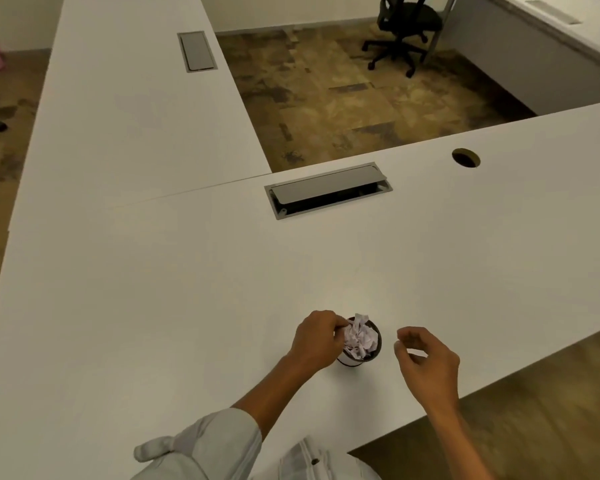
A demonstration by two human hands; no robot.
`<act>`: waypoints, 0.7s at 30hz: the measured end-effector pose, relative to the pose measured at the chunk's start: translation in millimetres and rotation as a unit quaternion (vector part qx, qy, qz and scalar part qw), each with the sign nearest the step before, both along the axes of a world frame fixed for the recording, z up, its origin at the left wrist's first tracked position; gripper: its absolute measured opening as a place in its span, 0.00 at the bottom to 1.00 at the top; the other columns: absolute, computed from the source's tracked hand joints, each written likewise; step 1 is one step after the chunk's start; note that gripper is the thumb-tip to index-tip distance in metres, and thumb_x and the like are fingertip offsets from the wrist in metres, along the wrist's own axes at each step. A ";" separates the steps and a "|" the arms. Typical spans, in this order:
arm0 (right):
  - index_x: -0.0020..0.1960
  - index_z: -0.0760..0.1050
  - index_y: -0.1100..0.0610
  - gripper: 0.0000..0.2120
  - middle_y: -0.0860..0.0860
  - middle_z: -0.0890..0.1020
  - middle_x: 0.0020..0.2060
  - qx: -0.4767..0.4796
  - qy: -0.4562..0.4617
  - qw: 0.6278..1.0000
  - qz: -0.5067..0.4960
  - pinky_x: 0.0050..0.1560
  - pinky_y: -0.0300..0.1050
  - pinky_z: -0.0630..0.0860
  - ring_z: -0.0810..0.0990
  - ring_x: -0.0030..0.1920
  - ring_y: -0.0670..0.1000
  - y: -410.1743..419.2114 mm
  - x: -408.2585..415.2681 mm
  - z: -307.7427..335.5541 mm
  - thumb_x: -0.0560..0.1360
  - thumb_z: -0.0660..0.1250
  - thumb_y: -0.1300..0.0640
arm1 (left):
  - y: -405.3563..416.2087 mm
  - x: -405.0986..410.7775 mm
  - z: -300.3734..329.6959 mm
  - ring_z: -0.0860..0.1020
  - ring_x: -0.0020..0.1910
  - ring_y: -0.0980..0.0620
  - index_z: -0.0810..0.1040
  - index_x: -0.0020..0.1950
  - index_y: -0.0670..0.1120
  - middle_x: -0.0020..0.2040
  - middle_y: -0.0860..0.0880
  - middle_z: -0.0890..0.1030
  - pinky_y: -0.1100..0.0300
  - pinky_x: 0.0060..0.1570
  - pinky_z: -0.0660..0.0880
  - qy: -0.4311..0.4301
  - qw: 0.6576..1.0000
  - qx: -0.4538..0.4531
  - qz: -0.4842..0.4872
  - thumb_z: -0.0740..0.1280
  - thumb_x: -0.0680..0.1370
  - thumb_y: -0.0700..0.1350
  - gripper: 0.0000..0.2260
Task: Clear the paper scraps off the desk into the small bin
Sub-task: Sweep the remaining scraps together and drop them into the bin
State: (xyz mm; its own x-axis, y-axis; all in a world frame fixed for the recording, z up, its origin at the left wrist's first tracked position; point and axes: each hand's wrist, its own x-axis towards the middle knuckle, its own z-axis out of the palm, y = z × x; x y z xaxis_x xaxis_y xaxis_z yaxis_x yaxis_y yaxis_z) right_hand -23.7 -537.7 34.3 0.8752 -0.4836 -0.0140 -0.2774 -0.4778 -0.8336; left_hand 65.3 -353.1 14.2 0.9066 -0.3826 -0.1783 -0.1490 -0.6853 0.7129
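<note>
The paper scraps (359, 337) sit crumpled and heaped above the rim of the small bin (355, 360), which stands on the white surface (187, 289) near its front edge. The left hand (317, 339) curls its fingers onto the paper at the bin's rim, seemingly pressing the last scraps in, while the right hand (426, 362) hovers just beside, loosely curled and holding nothing. No loose scraps show elsewhere, so the next move is likely letting go without toppling the bin

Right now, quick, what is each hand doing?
Left hand: fingers curled at the bin rim, touching the paper scraps; grip unclear.
Right hand: loosely curled, holding nothing visible.
</note>
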 end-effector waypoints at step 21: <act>0.71 0.66 0.60 0.25 0.58 0.68 0.71 -0.347 0.308 0.769 0.440 0.65 0.56 0.72 0.66 0.72 0.58 44.0 50.2 -5.3 0.80 0.51 0.47 | 106.3 -36.9 -8.7 0.81 0.37 0.58 0.84 0.49 0.46 0.43 0.51 0.86 0.61 0.45 0.80 0.046 0.979 -0.006 0.197 0.70 0.74 0.43 0.06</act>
